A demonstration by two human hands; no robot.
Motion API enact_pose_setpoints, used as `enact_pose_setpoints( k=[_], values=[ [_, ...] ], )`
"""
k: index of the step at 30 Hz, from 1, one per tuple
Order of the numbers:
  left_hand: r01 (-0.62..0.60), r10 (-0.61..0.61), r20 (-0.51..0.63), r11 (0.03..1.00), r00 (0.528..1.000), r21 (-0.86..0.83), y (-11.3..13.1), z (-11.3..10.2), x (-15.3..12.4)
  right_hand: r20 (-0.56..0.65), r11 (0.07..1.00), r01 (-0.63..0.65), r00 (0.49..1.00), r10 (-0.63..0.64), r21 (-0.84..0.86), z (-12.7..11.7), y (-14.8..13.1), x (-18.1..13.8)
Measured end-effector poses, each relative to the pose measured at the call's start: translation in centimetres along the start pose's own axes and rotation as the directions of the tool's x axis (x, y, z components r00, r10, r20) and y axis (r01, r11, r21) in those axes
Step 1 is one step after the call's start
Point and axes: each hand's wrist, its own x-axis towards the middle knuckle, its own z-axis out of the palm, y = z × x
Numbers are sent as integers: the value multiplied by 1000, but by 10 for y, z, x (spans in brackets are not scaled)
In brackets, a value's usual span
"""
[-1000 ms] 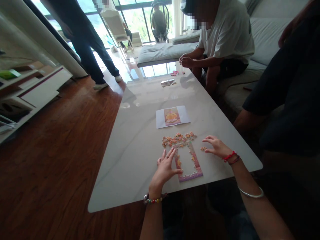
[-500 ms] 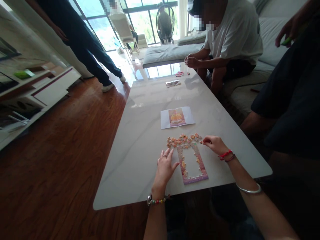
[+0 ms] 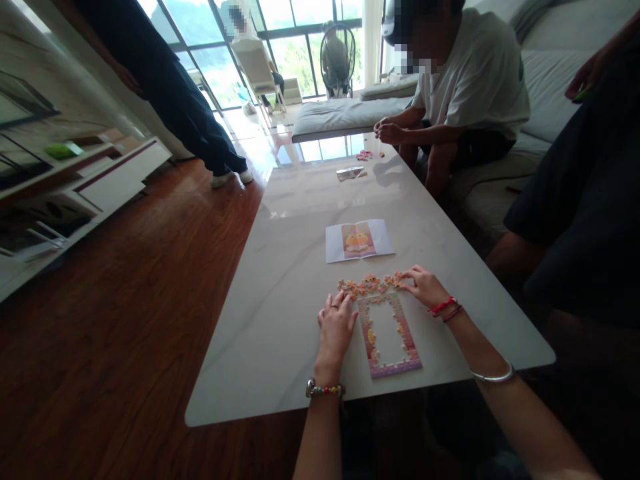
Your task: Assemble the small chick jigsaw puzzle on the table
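Note:
On the table lies a jigsaw puzzle (image 3: 415, 351) with its border joined into a rectangular frame; the middle shows bare tabletop. A heap of loose orange-pink puzzle pieces (image 3: 369, 285) spreads along its far edge. My left hand (image 3: 337, 327) rests palm down left of the frame, fingers apart, their tips at the heap's left part. At the heap's right end, my right hand (image 3: 424, 285) has thumb and index finger closed around a small puzzle piece (image 3: 399, 281), partly hidden by the fingers. Beyond the heap is a creased picture sheet (image 3: 359, 240) showing a yellow-orange figure.
The white marble-look table (image 3: 265, 320) stretches away from me. A small packet (image 3: 351, 173) and more pink pieces (image 3: 364, 155) lie farther off, near a seated person (image 3: 465, 87) on the right. Another person's legs (image 3: 200, 127) stand left. A sofa (image 3: 565, 80) lines the right.
My right hand has moved slightly left, bringing its fingertips to the heap's right end. The left hand's fingers have moved to the heap's near edge. The view has shifted slightly.

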Motion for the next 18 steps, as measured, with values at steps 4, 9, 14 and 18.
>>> enact_pose_setpoints(
  k=[4,9,14,18],
  values=[
    [2,-6,-58,998,998,-64,-4,-1,2,52,999,6,999,-4,-38,2,-1,1],
    [94,-110,-141,988,984,-119,-12,-1,11,72,997,-4,997,10,-81,3,0,3],
    [172,-190,-150,977,970,-124,-13,2,22,116,996,12,993,-1,-93,-5,7,9],
    [158,-177,-111,974,978,-165,-10,1,27,70,997,80,994,-80,11,-6,-8,27]
  ],
)
